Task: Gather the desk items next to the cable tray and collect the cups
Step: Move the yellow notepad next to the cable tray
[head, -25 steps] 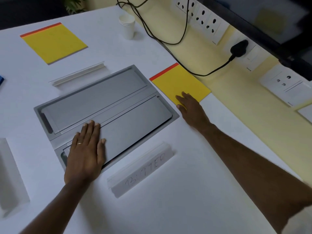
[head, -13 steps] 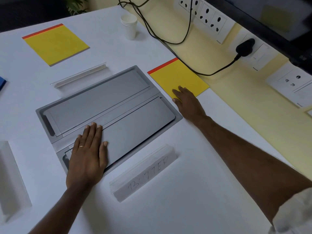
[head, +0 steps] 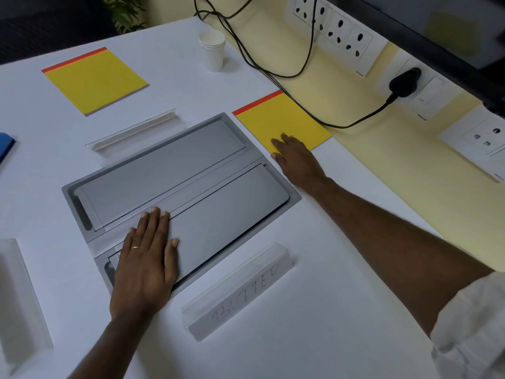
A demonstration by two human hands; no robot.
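A grey cable tray (head: 153,170) with two closed lids is set into the white desk. My left hand (head: 147,258) lies flat on its near lid, fingers straight. My right hand (head: 296,160) reaches past the tray's right end, its straight fingers pressing on the near corner of a yellow notepad (head: 284,116) with a red top strip. A second yellow notepad (head: 94,79) lies at the far left. A stack of white paper cups (head: 213,50) stands at the far edge. A clear name holder marked BUTTER (head: 237,288) lies in front of the tray.
Another clear name holder (head: 136,131) lies behind the tray, and a third (head: 19,299) at the left edge. A blue object (head: 5,143) shows at far left. Black cables (head: 273,69) run over the desk's right edge to wall sockets (head: 336,31) and a plug (head: 404,83).
My right hand has slid a little nearer along the yellow notepad's near corner. My left hand stays flat on the tray lid. The view has shifted slightly.
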